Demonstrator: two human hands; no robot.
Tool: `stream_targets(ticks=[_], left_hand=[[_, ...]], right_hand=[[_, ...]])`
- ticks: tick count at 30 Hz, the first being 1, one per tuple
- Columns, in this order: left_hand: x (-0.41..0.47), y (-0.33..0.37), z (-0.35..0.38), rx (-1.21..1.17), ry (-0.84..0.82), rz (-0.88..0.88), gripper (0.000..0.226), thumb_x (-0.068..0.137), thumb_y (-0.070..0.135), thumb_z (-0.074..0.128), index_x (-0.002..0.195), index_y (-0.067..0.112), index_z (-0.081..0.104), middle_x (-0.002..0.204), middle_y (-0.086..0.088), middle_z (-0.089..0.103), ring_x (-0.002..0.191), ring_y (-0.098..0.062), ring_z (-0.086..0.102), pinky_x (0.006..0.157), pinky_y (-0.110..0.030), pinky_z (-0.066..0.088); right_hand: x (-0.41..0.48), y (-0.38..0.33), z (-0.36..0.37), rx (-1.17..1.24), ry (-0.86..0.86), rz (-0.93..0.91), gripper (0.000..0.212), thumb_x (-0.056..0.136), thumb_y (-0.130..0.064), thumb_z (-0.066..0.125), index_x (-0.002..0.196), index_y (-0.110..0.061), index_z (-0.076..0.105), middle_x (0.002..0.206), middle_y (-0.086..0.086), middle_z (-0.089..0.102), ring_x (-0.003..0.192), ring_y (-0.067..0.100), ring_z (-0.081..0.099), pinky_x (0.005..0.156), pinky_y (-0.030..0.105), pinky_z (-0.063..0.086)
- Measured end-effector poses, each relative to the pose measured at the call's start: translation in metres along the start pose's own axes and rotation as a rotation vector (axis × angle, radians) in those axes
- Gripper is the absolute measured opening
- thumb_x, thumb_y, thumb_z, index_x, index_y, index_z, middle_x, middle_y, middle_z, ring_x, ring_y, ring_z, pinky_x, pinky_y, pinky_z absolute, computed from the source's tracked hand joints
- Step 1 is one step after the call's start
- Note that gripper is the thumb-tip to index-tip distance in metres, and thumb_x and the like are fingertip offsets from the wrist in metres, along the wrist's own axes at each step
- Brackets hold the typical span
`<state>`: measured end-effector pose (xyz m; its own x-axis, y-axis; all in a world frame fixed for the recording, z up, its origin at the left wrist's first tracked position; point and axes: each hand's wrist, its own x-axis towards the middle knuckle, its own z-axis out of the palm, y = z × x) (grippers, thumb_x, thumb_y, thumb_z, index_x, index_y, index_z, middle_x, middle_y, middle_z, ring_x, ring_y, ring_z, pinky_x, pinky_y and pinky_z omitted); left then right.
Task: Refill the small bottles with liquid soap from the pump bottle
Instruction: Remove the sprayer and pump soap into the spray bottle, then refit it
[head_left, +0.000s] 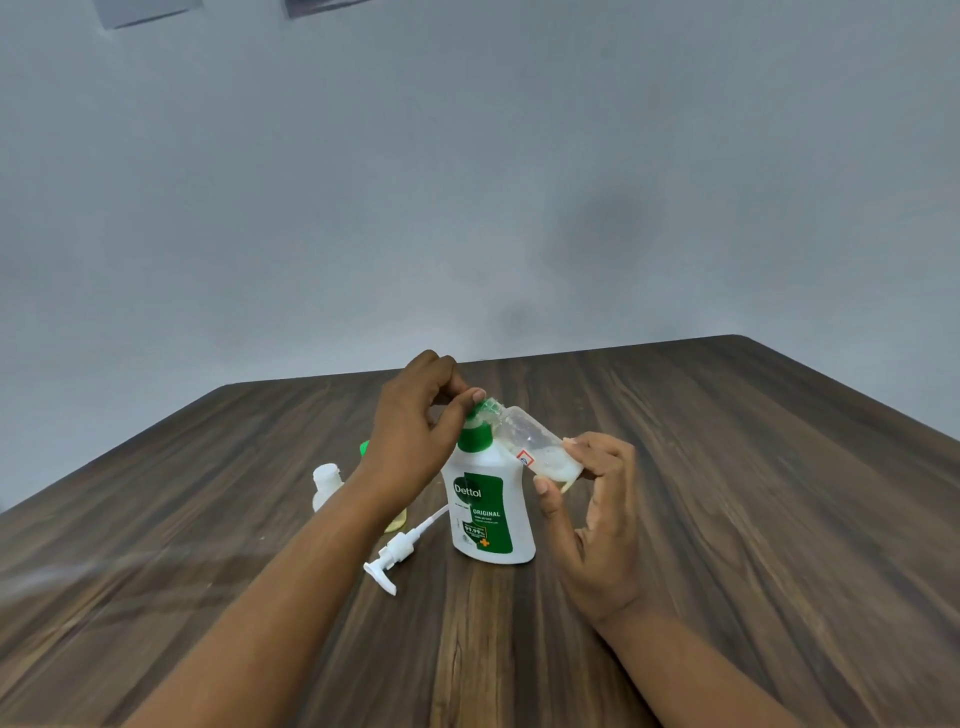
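Observation:
A white Dettol soap bottle (491, 512) with a green collar stands upright on the wooden table (727, 493), its pump removed. The white pump head (397, 553) lies on the table just left of it. My right hand (592, 512) holds a small clear bottle (537, 444) by its base, tilted with its neck toward the upper left, above the soap bottle's neck. A little pale liquid sits in its bottom. My left hand (415, 431) pinches the green cap (485, 406) at that small bottle's neck.
Two more small bottles stand behind my left forearm: an uncapped clear one (327, 486) and one with a green cap (364, 448) and yellowish liquid, mostly hidden. A grey wall rises behind the table's far edge.

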<state>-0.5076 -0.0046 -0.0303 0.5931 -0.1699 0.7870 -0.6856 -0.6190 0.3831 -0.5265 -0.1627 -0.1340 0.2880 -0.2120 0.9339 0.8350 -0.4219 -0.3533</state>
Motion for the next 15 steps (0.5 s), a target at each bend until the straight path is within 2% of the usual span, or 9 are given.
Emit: stream_targets(ticks=[8, 11, 15], left_hand=[[0.001, 0.001, 0.001, 0.011, 0.008, 0.010, 0.022, 0.081, 0.023, 0.057, 0.066, 0.008, 0.054, 0.068, 0.000, 0.052, 0.068, -0.014, 0.049, 0.063, -0.032, 0.042], [0.006, 0.004, -0.006, 0.015, -0.032, 0.020, 0.023, 0.082, 0.023, 0.060, 0.067, 0.008, 0.055, 0.070, 0.001, 0.053, 0.070, -0.013, 0.052, 0.066, -0.031, 0.045], [0.015, 0.006, -0.010, 0.045, -0.096, 0.022, 0.020, 0.085, 0.015, 0.066, 0.068, 0.007, 0.058, 0.071, 0.002, 0.054, 0.072, -0.015, 0.054, 0.069, -0.035, 0.049]], right_hand=[[0.000, 0.000, -0.001, -0.015, 0.001, -0.002, 0.031, 0.097, -0.039, 0.044, 0.110, -0.011, 0.045, 0.109, 0.003, 0.043, 0.096, 0.009, 0.048, 0.083, 0.008, 0.039], [0.001, -0.001, 0.000, -0.018, -0.003, -0.012, 0.031, 0.098, -0.041, 0.043, 0.109, -0.012, 0.045, 0.108, 0.002, 0.043, 0.099, 0.002, 0.046, 0.083, 0.006, 0.039], [0.001, -0.001, -0.001, -0.019, -0.009, -0.004, 0.033, 0.097, -0.043, 0.043, 0.109, -0.012, 0.045, 0.109, 0.002, 0.044, 0.097, 0.005, 0.048, 0.081, 0.005, 0.040]])
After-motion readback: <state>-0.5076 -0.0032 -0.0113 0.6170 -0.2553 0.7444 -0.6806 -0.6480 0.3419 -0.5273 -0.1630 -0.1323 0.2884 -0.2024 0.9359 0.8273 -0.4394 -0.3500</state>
